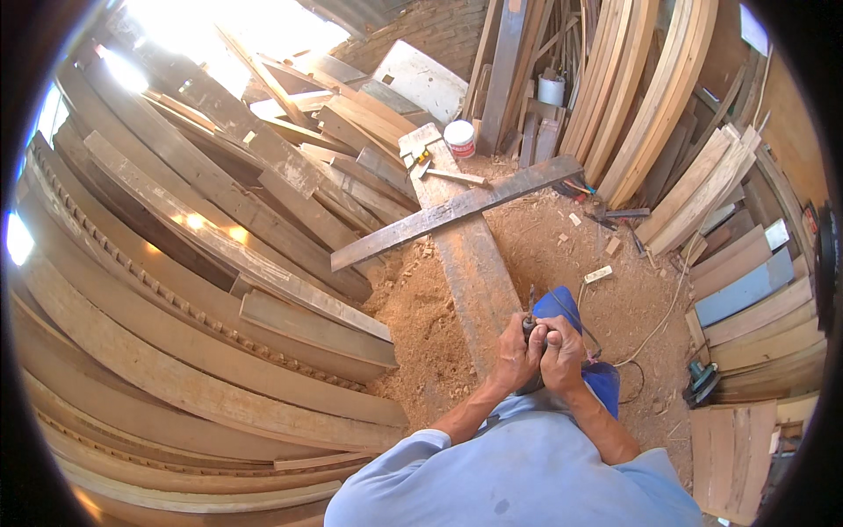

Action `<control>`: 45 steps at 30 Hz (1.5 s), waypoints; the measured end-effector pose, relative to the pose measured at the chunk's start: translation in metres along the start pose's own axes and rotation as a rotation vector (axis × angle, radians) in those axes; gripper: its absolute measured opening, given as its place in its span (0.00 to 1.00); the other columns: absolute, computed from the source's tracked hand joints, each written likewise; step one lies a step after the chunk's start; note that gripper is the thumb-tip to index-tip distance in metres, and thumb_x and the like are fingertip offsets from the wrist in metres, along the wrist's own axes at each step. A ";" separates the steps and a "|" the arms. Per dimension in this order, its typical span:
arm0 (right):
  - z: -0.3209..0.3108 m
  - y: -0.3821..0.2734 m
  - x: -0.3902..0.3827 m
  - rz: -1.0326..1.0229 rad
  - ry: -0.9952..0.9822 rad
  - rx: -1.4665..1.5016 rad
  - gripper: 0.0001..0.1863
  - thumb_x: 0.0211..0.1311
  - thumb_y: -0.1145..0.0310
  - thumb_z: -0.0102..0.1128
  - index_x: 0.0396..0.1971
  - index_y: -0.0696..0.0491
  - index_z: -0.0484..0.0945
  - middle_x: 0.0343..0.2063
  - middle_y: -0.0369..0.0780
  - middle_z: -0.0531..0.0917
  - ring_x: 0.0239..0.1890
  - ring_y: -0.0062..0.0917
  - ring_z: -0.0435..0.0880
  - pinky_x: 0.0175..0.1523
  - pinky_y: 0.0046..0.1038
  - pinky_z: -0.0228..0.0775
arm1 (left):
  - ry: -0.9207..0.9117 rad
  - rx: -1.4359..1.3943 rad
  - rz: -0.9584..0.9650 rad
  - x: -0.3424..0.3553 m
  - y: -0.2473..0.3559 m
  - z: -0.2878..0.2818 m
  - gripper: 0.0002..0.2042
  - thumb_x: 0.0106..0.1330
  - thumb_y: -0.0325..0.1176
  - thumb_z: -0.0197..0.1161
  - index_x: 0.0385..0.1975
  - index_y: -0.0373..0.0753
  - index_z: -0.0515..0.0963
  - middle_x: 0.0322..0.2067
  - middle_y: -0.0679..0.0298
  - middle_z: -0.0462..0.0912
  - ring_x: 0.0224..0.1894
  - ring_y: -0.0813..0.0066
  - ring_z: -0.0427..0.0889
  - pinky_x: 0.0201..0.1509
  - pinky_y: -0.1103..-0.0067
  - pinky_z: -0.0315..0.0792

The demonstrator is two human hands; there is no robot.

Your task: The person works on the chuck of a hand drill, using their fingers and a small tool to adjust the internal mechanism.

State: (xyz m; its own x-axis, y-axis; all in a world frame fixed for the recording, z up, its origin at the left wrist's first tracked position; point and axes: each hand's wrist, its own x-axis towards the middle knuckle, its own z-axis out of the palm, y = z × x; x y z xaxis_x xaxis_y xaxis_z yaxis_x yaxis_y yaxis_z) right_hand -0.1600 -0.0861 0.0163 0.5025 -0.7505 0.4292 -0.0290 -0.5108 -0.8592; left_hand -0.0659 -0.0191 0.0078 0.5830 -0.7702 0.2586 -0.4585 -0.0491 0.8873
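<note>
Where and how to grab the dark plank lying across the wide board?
Likely two-handed from the near side, gripping the dark plank across its width on either side of the wide board: it's long, narrow, and projects past both board edges.

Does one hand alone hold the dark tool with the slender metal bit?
No, the left hand and right hand both grip the dark tool.

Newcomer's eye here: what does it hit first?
Probably the dark beam lying crosswise over the long board, upper centre. Then, lower centre, the drill clasped in left grip and right grip, bit pointing forward. Planks crowd the left side.
</note>
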 end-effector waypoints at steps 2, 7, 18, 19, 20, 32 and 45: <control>0.000 0.000 0.001 0.013 -0.005 0.004 0.23 0.79 0.55 0.41 0.38 0.59 0.78 0.30 0.47 0.81 0.34 0.41 0.81 0.42 0.38 0.72 | -0.003 0.005 -0.009 0.000 -0.001 0.000 0.14 0.74 0.40 0.56 0.42 0.33 0.69 0.24 0.47 0.77 0.26 0.46 0.79 0.29 0.61 0.70; 0.004 0.004 0.001 0.023 -0.011 0.044 0.23 0.79 0.54 0.42 0.38 0.59 0.78 0.31 0.47 0.81 0.34 0.41 0.82 0.42 0.38 0.73 | 0.012 -0.009 -0.027 0.000 -0.002 0.000 0.14 0.74 0.40 0.57 0.41 0.33 0.69 0.22 0.49 0.76 0.25 0.46 0.79 0.28 0.62 0.70; -0.003 -0.006 0.021 -0.167 -0.187 -0.055 0.13 0.69 0.69 0.55 0.49 0.57 0.79 0.37 0.44 0.83 0.42 0.42 0.79 0.50 0.39 0.69 | -0.040 -0.314 -0.185 0.008 -0.035 -0.005 0.15 0.78 0.41 0.51 0.51 0.35 0.71 0.37 0.62 0.79 0.38 0.73 0.77 0.44 0.76 0.72; -0.007 -0.003 0.019 -0.155 -0.182 -0.058 0.13 0.69 0.69 0.55 0.49 0.57 0.79 0.37 0.44 0.83 0.42 0.42 0.79 0.50 0.39 0.69 | -0.059 -0.473 -0.189 0.007 -0.038 -0.005 0.18 0.79 0.42 0.47 0.56 0.35 0.71 0.41 0.65 0.79 0.42 0.74 0.76 0.48 0.79 0.72; -0.010 -0.001 0.020 -0.202 -0.173 -0.111 0.14 0.66 0.71 0.57 0.50 0.56 0.79 0.37 0.43 0.83 0.41 0.41 0.79 0.49 0.39 0.68 | -0.112 -0.589 -0.189 0.008 -0.041 -0.006 0.24 0.80 0.46 0.42 0.63 0.34 0.68 0.46 0.65 0.79 0.47 0.74 0.77 0.57 0.79 0.70; -0.042 -0.007 0.013 0.028 -0.041 -0.010 0.11 0.62 0.75 0.64 0.45 0.57 0.82 0.35 0.43 0.84 0.39 0.34 0.81 0.48 0.34 0.72 | -0.534 -0.856 -0.256 0.021 -0.040 -0.040 0.24 0.76 0.47 0.54 0.59 0.32 0.70 0.51 0.57 0.80 0.55 0.69 0.77 0.63 0.71 0.68; -0.030 -0.003 0.009 0.048 -0.115 0.022 0.11 0.59 0.74 0.68 0.42 0.56 0.82 0.36 0.44 0.84 0.41 0.38 0.81 0.49 0.35 0.73 | -0.279 -0.994 -0.350 0.014 -0.044 -0.030 0.21 0.78 0.43 0.50 0.58 0.31 0.73 0.49 0.57 0.82 0.51 0.70 0.81 0.58 0.73 0.74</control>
State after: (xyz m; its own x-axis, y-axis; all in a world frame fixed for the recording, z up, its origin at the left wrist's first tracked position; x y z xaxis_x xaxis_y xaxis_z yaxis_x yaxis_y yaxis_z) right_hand -0.1815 -0.1041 0.0307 0.5966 -0.7203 0.3538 -0.0372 -0.4652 -0.8844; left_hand -0.0173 -0.0089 -0.0165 0.3458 -0.9368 -0.0529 0.5235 0.1458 0.8394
